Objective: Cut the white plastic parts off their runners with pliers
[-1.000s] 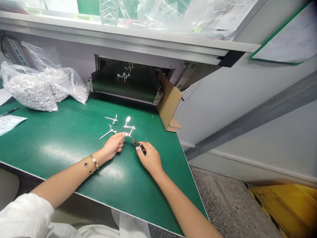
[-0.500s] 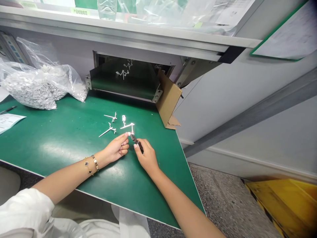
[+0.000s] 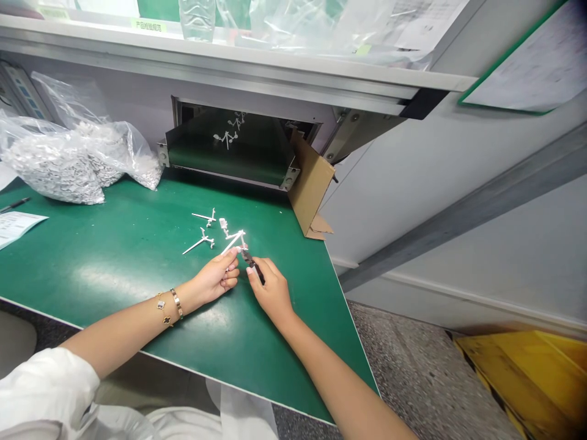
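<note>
Between the fingertips of my left hand (image 3: 219,273) is the end of a branched white plastic sprue (image 3: 235,237), which has a small block-like part at its far end. My right hand (image 3: 270,284) is closed around a pair of dark-handled nippers (image 3: 250,261). Their jaws meet the sprue close to my left fingertips; whether they are fully closed is too small to tell. Two bare white sprue pieces (image 3: 200,241) lie on the green tabletop just beyond my left hand.
Clear bags of small white parts (image 3: 59,165) stand at the left. Behind the hands is a green conveyor (image 3: 229,160) carrying more white sprues. A cardboard piece (image 3: 312,186) stands at its right. A pen (image 3: 14,205) and a paper (image 3: 21,226) lie far left.
The sprue has swung at my fingertips: its block end has tipped left and its long stem now points down toward my left hand. Both hands stay nearly in place.
</note>
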`<act>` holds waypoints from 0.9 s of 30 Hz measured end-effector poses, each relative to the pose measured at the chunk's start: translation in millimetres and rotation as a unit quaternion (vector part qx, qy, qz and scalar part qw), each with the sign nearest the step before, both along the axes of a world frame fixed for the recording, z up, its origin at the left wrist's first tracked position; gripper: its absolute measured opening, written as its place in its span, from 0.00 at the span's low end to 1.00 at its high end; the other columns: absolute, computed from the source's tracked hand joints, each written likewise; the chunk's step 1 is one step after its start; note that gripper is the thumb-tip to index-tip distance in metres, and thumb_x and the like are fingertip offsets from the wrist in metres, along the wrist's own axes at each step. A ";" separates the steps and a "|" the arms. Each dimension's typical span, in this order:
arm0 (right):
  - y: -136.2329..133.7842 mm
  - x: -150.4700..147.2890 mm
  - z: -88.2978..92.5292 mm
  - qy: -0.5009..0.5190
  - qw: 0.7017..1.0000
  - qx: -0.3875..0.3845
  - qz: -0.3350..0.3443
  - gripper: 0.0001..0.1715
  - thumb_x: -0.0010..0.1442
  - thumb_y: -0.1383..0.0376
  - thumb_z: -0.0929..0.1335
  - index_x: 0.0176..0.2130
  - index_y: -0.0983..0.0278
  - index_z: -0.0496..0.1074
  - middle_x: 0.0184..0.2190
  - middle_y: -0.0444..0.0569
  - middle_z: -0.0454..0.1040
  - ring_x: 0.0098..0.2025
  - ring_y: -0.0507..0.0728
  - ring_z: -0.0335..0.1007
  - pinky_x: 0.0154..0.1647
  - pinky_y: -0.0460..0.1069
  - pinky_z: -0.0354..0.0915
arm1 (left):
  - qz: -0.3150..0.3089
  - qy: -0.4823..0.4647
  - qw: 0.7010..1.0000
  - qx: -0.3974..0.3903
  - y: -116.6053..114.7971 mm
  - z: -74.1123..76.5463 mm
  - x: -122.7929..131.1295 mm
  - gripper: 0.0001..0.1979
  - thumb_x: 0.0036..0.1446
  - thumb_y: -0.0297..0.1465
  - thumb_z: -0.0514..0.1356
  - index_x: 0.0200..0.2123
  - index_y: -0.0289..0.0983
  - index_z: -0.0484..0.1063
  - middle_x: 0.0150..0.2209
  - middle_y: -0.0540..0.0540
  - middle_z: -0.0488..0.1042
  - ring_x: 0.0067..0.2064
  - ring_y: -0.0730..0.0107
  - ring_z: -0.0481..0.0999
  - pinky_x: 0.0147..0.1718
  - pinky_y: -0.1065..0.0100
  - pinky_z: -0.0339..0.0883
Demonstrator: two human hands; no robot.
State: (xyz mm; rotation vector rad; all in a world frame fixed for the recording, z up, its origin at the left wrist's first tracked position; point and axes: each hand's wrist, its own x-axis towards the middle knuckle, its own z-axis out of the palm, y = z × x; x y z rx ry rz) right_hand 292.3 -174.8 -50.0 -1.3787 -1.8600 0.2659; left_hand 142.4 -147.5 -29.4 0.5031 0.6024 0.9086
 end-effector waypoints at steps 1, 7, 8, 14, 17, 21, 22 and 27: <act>-0.2 0.3 0.5 -0.003 1.000 -0.001 -0.001 0.16 0.62 0.60 0.59 0.43 0.63 0.70 0.35 0.49 0.71 0.35 0.54 0.67 0.38 0.47 0.63 | 0.002 0.004 1.000 0.001 -0.3 -0.2 0.1 0.14 0.51 0.37 0.64 0.36 0.36 0.64 0.19 0.59 0.51 0.15 0.87 0.49 0.12 0.82 0.40; -1.1 1.2 3.9 -0.028 0.999 -0.004 -0.014 0.16 0.61 0.59 0.60 0.42 0.62 0.71 0.33 0.48 0.72 0.32 0.53 0.68 0.35 0.46 0.63 | 0.026 0.024 0.999 0.006 -1.1 -3.5 1.7 0.16 0.49 0.37 0.65 0.34 0.36 0.63 0.20 0.59 0.54 0.15 0.87 0.49 0.12 0.81 0.39; -1.1 1.1 3.9 -0.032 0.999 -0.007 -0.016 0.16 0.61 0.59 0.60 0.42 0.62 0.71 0.33 0.47 0.73 0.32 0.53 0.68 0.35 0.46 0.63 | 0.032 0.026 0.999 0.010 -1.2 -4.7 2.1 0.16 0.49 0.37 0.65 0.33 0.36 0.63 0.20 0.58 0.54 0.15 0.87 0.49 0.12 0.81 0.40; -1.2 0.0 0.6 -0.064 0.997 -0.024 -0.025 0.16 0.61 0.59 0.60 0.42 0.62 0.72 0.33 0.47 0.74 0.33 0.53 0.69 0.34 0.46 0.62 | 0.057 0.023 0.998 0.015 -0.9 -10.8 3.0 0.14 0.50 0.36 0.64 0.31 0.35 0.62 0.20 0.58 0.55 0.16 0.87 0.49 0.13 0.81 0.42; -1.9 -0.9 -0.1 -0.074 0.997 -0.028 -0.027 0.16 0.61 0.59 0.60 0.42 0.63 0.72 0.33 0.47 0.74 0.32 0.53 0.69 0.34 0.46 0.61 | 0.062 0.036 0.997 0.015 -0.8 -10.0 2.2 0.12 0.52 0.35 0.62 0.34 0.35 0.65 0.20 0.58 0.55 0.15 0.87 0.49 0.13 0.81 0.41; -3.1 -2.2 2.6 -0.061 0.997 -0.037 -0.028 0.15 0.60 0.60 0.61 0.40 0.62 0.72 0.30 0.46 0.72 0.30 0.53 0.67 0.32 0.46 0.61 | 0.073 0.058 0.996 0.007 -1.2 -6.6 1.3 0.08 0.54 0.33 0.59 0.33 0.34 0.65 0.19 0.57 0.55 0.15 0.87 0.49 0.13 0.80 0.42; -3.2 -2.2 3.7 -0.053 0.998 -0.037 -0.028 0.14 0.60 0.60 0.61 0.39 0.62 0.72 0.29 0.46 0.72 0.30 0.53 0.67 0.32 0.46 0.60 | 0.074 0.058 0.996 -0.005 -1.0 -5.9 1.0 0.07 0.55 0.32 0.58 0.30 0.34 0.64 0.19 0.57 0.54 0.15 0.86 0.49 0.13 0.79 0.43; -0.6 0.6 7.4 0.001 0.999 -0.037 -0.034 0.14 0.59 0.60 0.60 0.36 0.63 0.71 0.27 0.45 0.69 0.28 0.52 0.64 0.31 0.46 0.60 | 0.057 -0.013 0.997 -0.058 3.0 -2.9 -3.2 0.12 0.56 0.33 0.54 0.23 0.36 0.57 0.18 0.57 0.51 0.14 0.85 0.48 0.10 0.78 0.39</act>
